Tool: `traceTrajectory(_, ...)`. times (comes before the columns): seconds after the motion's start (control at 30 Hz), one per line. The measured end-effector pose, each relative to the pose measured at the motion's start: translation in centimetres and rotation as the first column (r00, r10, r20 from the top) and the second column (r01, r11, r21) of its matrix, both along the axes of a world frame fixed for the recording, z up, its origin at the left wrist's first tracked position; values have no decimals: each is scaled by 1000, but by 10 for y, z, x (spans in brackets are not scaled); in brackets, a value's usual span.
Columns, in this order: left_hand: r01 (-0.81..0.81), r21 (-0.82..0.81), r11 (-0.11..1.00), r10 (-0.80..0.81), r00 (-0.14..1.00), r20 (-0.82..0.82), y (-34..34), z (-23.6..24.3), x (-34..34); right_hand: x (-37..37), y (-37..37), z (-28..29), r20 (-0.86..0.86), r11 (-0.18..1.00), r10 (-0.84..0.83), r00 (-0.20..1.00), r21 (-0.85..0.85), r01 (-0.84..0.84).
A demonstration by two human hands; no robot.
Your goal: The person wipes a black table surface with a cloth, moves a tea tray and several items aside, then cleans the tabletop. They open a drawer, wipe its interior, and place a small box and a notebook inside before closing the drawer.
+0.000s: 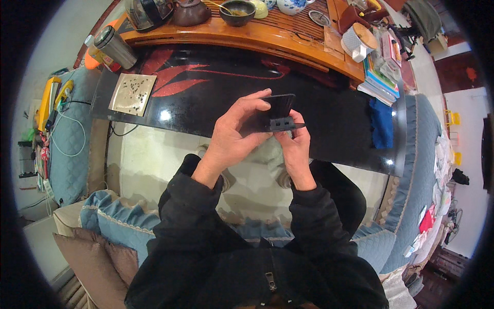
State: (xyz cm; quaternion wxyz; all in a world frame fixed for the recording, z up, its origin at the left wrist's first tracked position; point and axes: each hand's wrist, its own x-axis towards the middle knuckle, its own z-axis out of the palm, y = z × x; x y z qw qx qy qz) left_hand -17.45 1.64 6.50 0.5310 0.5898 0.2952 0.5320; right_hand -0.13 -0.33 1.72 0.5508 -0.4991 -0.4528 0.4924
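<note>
Both my hands are raised in front of me, over the near edge of the glossy black table (216, 92). Between them is a small black angular object (281, 108), with a flat upright panel and a lower strip with two small rectangular openings. Its exact kind does not show. My left hand (234, 126) grips it from the left, fingers at the panel's top and thumb below. My right hand (296, 147) holds the lower strip from the right and beneath. Some of the right fingers are hidden behind the object.
A wooden tea tray (206, 35) spans the table's far side, holding a dark bowl (237, 13) and a brown teapot (191, 12). At left stand a steel tumbler (116, 46) and a beige sheet with dark specks (132, 93). Books (378, 85) and a blue cloth (381, 123) lie right.
</note>
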Motion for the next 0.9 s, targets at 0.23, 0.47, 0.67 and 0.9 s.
traceTrajectory(0.23, -401, -379, 834, 398, 913, -89, 32, -25, -8, 23, -4, 3, 90, 985, -152, 984, -66, 158)
traceTrajectory(0.47, -660, -164, 734, 557, 721, -412, 73, -58, -8, 90, -19, 21, -674, 951, -289, 680, -284, 122)
traceTrajectory(0.67, -699, -5, 715, 585, 602, -543, 86, -66, 10, 135, -15, 34, -98, 842, -521, 848, 104, 530)
traceTrajectory(0.9, -738, -83, 670, 684, 657, -317, 91, -55, 18, 166, 41, -23, 956, 970, -240, 168, 230, 77)
